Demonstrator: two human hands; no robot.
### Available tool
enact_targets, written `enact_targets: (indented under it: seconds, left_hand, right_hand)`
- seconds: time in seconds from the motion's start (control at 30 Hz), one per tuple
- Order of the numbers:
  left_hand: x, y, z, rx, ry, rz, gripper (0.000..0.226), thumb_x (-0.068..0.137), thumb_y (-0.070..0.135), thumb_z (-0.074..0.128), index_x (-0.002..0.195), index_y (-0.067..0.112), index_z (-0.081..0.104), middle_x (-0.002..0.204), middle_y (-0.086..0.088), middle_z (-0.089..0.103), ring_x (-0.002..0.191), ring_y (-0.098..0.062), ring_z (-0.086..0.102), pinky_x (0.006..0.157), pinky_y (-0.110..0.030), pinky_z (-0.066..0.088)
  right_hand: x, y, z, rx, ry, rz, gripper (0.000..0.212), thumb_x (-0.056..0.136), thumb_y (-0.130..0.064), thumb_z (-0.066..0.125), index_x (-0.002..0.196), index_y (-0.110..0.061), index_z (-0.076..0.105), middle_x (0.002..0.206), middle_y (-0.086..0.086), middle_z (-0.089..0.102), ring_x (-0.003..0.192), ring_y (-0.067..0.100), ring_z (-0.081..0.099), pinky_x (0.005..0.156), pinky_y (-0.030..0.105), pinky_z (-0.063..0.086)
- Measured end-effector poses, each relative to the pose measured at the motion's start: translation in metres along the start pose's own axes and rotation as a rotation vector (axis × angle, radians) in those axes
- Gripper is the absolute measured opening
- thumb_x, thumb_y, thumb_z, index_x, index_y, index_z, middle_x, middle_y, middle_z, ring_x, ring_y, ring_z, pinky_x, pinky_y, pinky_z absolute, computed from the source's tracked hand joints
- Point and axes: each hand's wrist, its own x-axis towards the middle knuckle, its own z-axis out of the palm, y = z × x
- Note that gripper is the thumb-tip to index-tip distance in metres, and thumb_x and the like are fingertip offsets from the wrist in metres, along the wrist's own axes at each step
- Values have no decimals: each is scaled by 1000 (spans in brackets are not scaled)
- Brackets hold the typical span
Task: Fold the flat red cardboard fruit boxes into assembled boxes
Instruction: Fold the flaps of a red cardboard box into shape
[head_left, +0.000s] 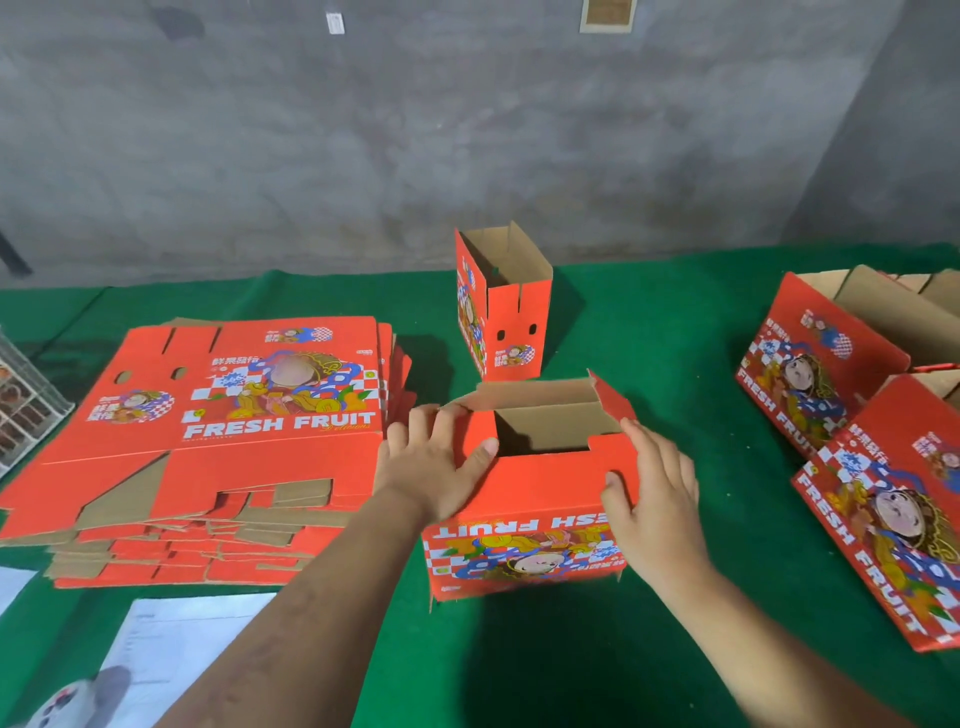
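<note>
Corrugated red card is giving under both hands as a half-formed box (530, 499) is being worked on the green surface (675, 332). The left hand (434, 460) is lying spread over the box's left top corner, fingers straight and pressing a flap, the thumb reaching along the near edge. The right hand (654, 499) is curling over the right end of the near flap, thumb in front and fingers behind — a pinch on the card's edge. Printed artwork on the near wall is reading upside down from here, so this box is probably standing bottom-up with the base flaps being closed.

As a judgement, the card is light and stiff along its panels but bends readily at the scored creases; the sensible hold is at the flap edges and corners, not the panel middles, and the thin tabs could crumple if forced.

Just beyond the hands, one assembled box (501, 306) is standing upright, open at the top. Left of the left hand, a stack of flat boxes (223, 415) is lying — too many layers to count exactly. Right of the right hand, at least two more folded boxes (878, 467) are leaning, with others behind partly cut off. Near the left forearm, white paper sheets (171, 654) are lying flat.
</note>
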Motion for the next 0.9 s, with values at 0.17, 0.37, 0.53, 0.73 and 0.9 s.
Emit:
enact_targets:
  seconds: [0.17,0.37,0.53,0.73,0.9]
  left_hand:
    - [-5,-1,13,-107,13,-39,70,90,84,19,144,40,28,140,2,39,126,-29,39,110,-46,30]
    - [-13,-3,17,-371,247,86,60,96,82,18,144,52,39,119,26,47,114,-20,35,95,-40,23]
    - [-18,-7,17,-483,206,36,47,86,83,46,98,39,60,125,20,43,128,-13,36,100,-42,25]
    - [-14,5,1,-559,-188,-353,126,73,73,79,161,24,3,159,-18,38,143,-38,45,118,-52,38]
    - [-18,10,9,-408,-158,-394,80,75,67,81,117,25,27,128,-12,63,116,-38,63,97,-49,51]
  right_hand:
    - [-14,11,0,-84,-14,-60,46,92,-31,44,127,-18,71,134,-3,63,123,26,52,102,39,36]
    - [0,15,-12,-167,-78,-69,42,96,-44,43,91,-19,77,98,-6,66,96,27,53,87,45,45]
    - [36,0,-10,159,-174,340,73,90,-75,29,134,-25,57,129,-2,50,133,25,39,113,46,28]
    - [50,5,-6,0,-633,416,127,53,-92,61,161,-44,15,140,-11,19,139,27,46,113,46,42]
    - [51,-9,3,-299,-616,394,125,58,-83,78,157,-45,12,134,2,17,129,34,45,94,48,51]
